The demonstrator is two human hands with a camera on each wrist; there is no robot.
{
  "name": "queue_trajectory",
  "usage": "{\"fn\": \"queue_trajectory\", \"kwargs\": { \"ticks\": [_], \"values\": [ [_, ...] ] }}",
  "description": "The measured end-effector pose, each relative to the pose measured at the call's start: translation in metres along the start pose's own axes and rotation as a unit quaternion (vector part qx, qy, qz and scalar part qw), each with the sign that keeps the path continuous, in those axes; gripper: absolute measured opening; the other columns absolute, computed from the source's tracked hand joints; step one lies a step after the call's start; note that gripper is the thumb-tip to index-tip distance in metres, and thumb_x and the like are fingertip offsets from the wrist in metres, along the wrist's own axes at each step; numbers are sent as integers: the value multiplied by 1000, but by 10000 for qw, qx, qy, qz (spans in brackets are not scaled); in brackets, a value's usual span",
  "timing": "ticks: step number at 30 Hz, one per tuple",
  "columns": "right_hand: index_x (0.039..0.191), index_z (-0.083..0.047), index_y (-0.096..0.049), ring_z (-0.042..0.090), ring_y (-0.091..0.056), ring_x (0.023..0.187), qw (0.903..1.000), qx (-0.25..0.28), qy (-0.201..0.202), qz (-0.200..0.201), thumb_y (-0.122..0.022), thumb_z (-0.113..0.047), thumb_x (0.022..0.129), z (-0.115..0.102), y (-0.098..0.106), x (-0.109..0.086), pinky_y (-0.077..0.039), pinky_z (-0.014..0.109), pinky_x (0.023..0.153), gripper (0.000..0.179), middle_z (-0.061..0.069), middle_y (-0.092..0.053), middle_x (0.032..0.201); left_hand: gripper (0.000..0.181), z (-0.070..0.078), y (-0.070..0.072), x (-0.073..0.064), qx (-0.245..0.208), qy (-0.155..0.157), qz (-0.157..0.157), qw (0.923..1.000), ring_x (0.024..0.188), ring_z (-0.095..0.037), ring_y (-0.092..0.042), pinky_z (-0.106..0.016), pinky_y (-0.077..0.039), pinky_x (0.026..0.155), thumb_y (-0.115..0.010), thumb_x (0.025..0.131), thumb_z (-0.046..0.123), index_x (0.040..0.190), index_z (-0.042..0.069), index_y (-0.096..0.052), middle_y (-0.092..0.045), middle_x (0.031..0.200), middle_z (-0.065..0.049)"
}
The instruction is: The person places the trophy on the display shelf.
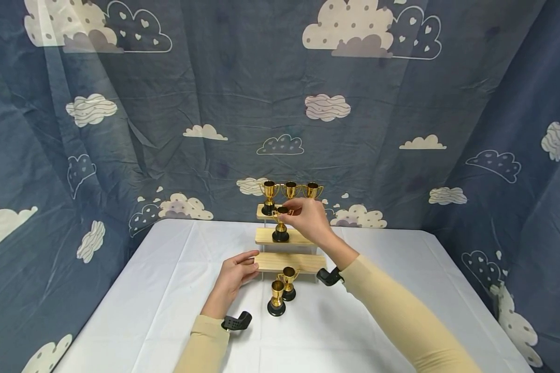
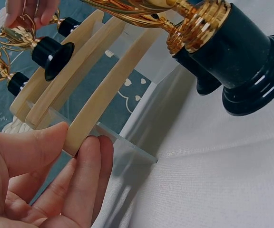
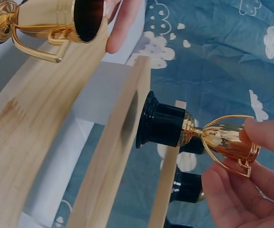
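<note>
Displacement of the wooden stand (image 1: 303, 263) is judged the first risk at left: if the lowest shelf (image 1: 277, 262) were tugged by the left hand (image 1: 232, 276), the three trophies on the top shelf (image 1: 261, 211) could be jarred. Tipping of the held trophy (image 1: 281, 228) over the middle shelf (image 1: 264, 236) is possible if its black base is released unlevel; whether contact is made cannot be told. Top-shelf cups could also be knocked by the right hand (image 1: 310, 220) if it were raised carelessly. Pose: left hand extended low, thumb and fingers set on opposite faces of the lowest shelf's left end, which is pinched. Right hand held higher, angled in from the right, the trophy's gold cup gripped near its rim between thumb and fingers, base downward.
</note>
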State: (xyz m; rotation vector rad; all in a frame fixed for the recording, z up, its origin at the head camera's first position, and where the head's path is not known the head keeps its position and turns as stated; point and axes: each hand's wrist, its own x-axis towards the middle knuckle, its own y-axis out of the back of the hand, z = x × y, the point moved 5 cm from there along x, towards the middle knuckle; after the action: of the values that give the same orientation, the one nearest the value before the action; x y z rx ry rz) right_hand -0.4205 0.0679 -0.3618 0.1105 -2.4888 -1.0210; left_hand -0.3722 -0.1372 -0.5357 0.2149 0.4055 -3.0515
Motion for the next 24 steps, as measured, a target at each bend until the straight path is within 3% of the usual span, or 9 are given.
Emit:
{"fn": "queue_trajectory", "kwargs": {
  "ticks": [24],
  "values": [
    [116, -17, -75, 12, -65, 81, 10000, -28, -7, 36, -83, -34, 85, 9, -13, 7, -58, 34, 67, 37, -5, -72, 92, 46, 1, 1, -1, -61, 74, -6, 10000, 87, -17, -70, -34, -60, 87, -71, 87, -9, 132, 0, -65, -62, 109, -15]
  ]
}}
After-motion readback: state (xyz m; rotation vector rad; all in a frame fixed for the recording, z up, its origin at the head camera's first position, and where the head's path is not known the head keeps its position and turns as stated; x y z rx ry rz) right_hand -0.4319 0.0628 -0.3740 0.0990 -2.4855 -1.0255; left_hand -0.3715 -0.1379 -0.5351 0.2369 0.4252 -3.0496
